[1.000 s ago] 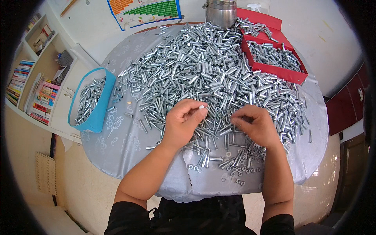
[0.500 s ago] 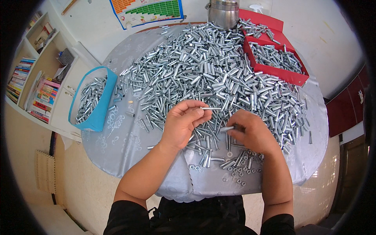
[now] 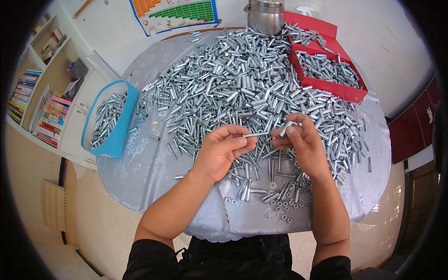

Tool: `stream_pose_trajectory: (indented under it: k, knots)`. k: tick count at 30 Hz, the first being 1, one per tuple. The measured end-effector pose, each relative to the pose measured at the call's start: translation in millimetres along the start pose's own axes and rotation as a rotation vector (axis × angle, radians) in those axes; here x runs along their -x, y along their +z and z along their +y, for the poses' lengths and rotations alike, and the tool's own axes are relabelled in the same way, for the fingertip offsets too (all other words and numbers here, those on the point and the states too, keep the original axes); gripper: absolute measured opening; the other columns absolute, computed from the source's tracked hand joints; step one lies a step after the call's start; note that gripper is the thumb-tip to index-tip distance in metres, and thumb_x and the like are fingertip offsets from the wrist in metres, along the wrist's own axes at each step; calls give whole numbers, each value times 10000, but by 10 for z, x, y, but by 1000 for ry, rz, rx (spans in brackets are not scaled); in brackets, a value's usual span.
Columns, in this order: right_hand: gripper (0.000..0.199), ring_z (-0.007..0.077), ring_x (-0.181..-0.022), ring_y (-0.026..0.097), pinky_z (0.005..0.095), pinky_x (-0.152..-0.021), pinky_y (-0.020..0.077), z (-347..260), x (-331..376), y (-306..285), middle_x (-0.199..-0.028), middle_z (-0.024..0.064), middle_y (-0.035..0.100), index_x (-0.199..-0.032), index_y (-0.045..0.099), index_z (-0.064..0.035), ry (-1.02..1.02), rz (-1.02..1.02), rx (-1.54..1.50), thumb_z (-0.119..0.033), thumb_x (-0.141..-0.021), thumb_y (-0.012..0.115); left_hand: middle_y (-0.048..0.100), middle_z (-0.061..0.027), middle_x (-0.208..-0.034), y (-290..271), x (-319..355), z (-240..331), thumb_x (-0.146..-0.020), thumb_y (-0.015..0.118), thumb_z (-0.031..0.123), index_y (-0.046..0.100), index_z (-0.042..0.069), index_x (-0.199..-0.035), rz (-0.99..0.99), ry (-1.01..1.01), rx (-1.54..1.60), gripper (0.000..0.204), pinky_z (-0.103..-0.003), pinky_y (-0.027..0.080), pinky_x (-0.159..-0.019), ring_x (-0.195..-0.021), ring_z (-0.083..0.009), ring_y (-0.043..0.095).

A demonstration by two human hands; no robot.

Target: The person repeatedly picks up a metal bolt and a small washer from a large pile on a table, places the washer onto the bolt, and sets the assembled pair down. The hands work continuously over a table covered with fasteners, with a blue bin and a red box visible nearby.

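Turned since the earlier frame, my right hand (image 3: 306, 148) pinches a metal tube (image 3: 284, 130) near the bolt (image 3: 262, 134) in my left hand's (image 3: 220, 150) grip, bringing the 2 close.

Bolt (image 3: 261, 134) partly covered by left hand (image 3: 221, 148), small metal piece (image 3: 284, 129) partly hidden by right hand (image 3: 306, 145), wall chart (image 3: 177, 16) and canister (image 3: 266, 19) cropped by upper edge, 2 sleeves (image 3: 151, 260) cropped below

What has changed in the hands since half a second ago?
The right hand has moved up in the view, bringing a short metal piece near the tip of the bolt. The left hand still holds that bolt, pointing right. The blue box and red box stayed in place.
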State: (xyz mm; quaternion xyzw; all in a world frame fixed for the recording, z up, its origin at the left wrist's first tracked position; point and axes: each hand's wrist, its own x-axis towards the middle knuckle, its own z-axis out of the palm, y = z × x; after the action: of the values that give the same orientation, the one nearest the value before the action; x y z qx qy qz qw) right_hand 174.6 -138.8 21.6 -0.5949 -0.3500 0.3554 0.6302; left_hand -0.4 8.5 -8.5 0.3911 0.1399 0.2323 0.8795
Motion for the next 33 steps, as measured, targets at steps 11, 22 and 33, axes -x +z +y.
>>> stream_pose_trajectory:
  k: [11,22,33]
  knots:
    - [192,199,-908,679,286,-761,514,62,-20,34,-1042,157,670,-1157,406,-16,-30,-23,-50,-149,-1021,438,677,-154,-1019,40,11,-2,-882,571,-52,616,-31,-1074,-16,-20,7,198,-375,546,-914,-963,-238,676]
    - [151,185,-943,660,290,-816,514,54,1,70,-1070,158,661,-1125,424,2,-121,-60,-57,-57,-992,467,674,-155,-1025,18,-3,-15,-888,565,-51,614,-31,-1085,-7,2,20,204,-367,548,-912,-959,-237,675]
    - [201,89,-754,585,229,-648,477,-20,26,-24,-920,59,634,-1135,577,-11,-41,-9,-32,-19,-944,514,679,-156,-1014,2,-8,18,-882,573,-43,618,-30,-1084,19,14,16,207,-366,550,-898,-955,-249,677]
